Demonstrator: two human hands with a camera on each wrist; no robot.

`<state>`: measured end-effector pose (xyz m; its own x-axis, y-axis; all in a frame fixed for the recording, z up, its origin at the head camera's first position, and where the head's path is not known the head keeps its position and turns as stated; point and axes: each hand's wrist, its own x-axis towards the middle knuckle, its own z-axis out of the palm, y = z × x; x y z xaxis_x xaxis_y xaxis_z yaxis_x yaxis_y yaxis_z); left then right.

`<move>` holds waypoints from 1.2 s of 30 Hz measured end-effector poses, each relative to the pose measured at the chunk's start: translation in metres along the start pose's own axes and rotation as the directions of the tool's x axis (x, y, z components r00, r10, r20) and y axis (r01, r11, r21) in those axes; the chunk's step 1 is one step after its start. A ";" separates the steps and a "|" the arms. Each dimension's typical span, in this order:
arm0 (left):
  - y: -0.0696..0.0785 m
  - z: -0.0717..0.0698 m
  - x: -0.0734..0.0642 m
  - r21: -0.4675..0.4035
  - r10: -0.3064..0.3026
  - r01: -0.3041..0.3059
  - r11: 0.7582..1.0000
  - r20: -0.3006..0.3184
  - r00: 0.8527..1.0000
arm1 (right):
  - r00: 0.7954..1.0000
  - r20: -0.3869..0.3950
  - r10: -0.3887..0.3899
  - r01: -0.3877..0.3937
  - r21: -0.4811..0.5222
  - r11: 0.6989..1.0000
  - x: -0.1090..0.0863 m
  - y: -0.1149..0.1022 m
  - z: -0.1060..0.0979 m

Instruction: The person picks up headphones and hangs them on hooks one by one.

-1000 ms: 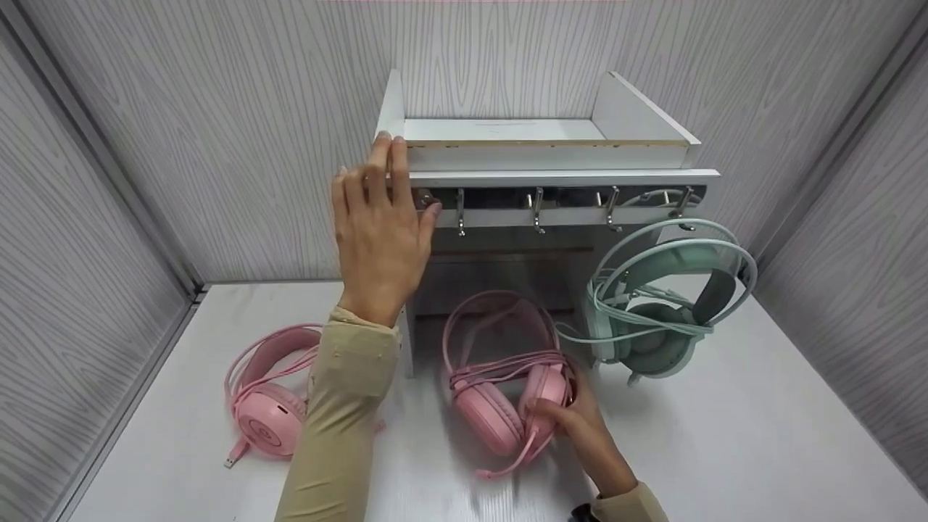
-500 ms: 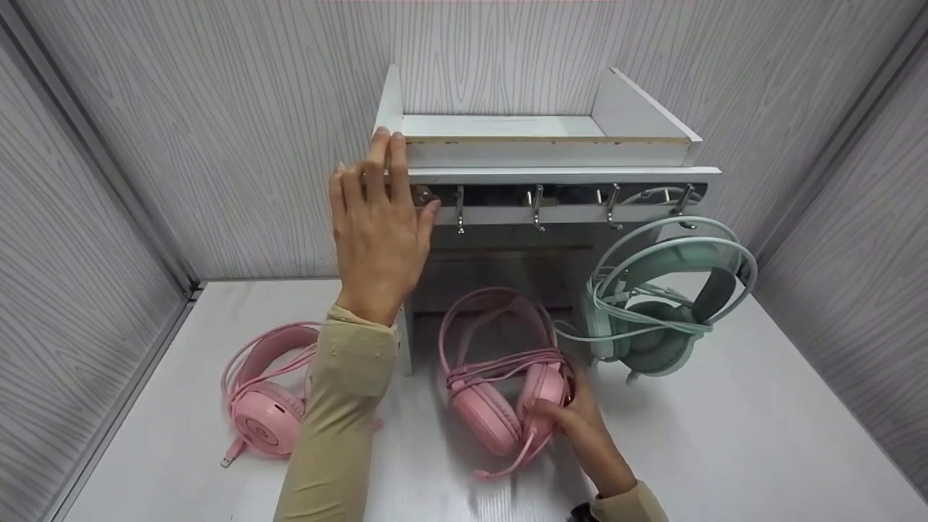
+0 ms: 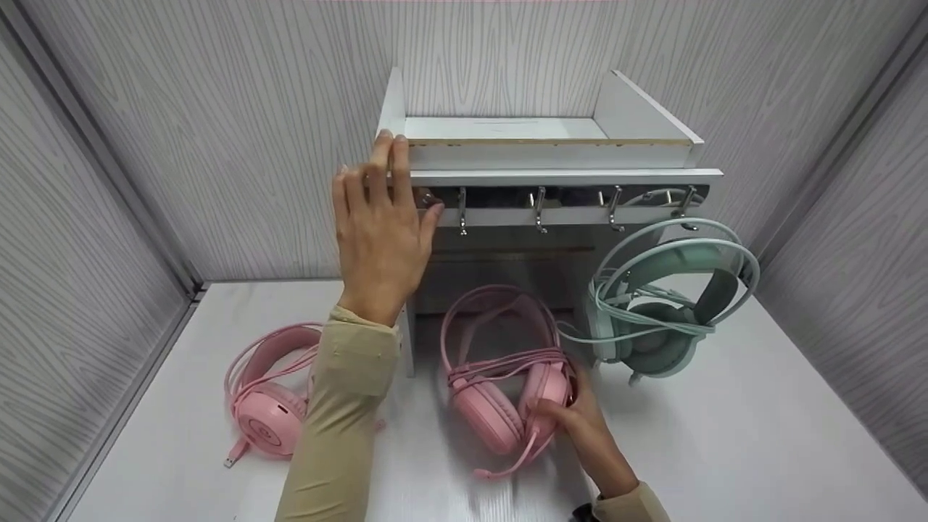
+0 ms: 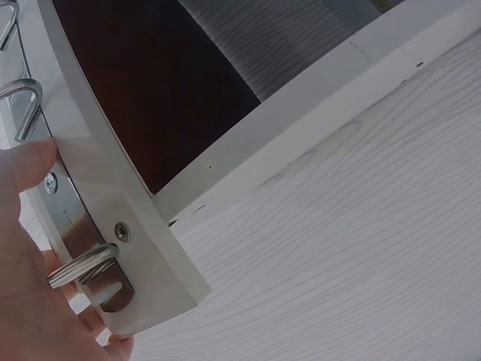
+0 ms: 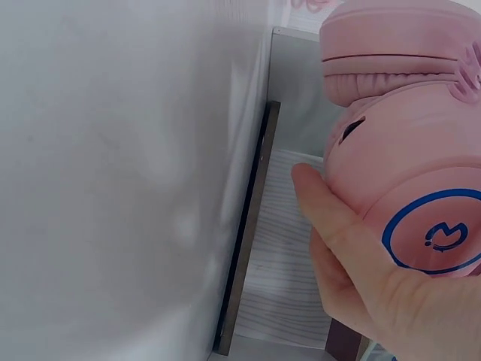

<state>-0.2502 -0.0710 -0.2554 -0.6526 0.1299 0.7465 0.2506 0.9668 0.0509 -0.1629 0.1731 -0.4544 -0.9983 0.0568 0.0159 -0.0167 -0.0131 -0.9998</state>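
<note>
My right hand (image 3: 583, 420) grips the right ear cup of a pink headset (image 3: 487, 417), its cable wound around it and its mic pointing down. In the right wrist view, thumb and fingers hold the pink ear cup (image 5: 421, 158) with a blue ring logo. My left hand (image 3: 380, 246) rests with extended fingers on the left end of a white hook rack (image 3: 551, 156). Its thumb (image 4: 34, 162) lies on the metal hook strip (image 4: 75, 222) in the left wrist view. A green headset (image 3: 656, 341) hangs on the rightmost hook.
Another pink headset (image 3: 268, 420) lies on the white table (image 3: 739, 435) at the left, partly hidden by my left sleeve. Bare metal hooks (image 3: 539, 210) line the rack's middle. Wood-patterned panels (image 3: 239, 130) enclose the table.
</note>
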 end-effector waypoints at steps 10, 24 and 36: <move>-0.001 0.001 0.000 -0.001 0.012 -0.012 1.000 0.004 1.000 | 1.000 -0.002 -0.019 0.020 0.011 1.000 -0.003 -0.002 0.001; -0.003 0.000 -0.001 0.003 0.008 -0.008 1.000 -0.026 1.000 | 0.999 0.009 -0.045 0.044 0.027 0.999 -0.003 -0.008 0.003; -0.003 -0.002 0.000 -0.021 0.015 -0.015 1.000 -0.001 1.000 | 0.999 -0.003 -0.050 0.050 0.014 0.999 -0.006 -0.014 0.004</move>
<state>-0.2492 -0.0743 -0.2544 -0.6480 0.1445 0.7478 0.2754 0.9598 0.0532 -0.1574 0.1689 -0.4408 -0.9960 0.0601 0.0663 -0.0678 -0.0241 -0.9974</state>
